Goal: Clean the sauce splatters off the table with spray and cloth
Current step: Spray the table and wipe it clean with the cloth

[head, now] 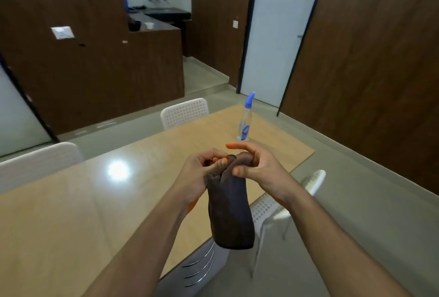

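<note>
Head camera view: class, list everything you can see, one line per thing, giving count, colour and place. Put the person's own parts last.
Table: one, light wood, glossy, across the left and middle.
Bottle: one, clear with blue cap, upright on the table's far end.
Cloth: one, dark brown, hanging from both hands above the table's near edge.
Chairs: three at least, white and perforated, one at the far side, one at the left, one at the right by the near edge.
Door: one, white, in the far wall.
Wall panels: dark brown wood, left and right.
Counter: one, dark, with a tap, far back.
Left hand: one, pinching the cloth's top.
Right hand: one, gripping the cloth's top.
</note>
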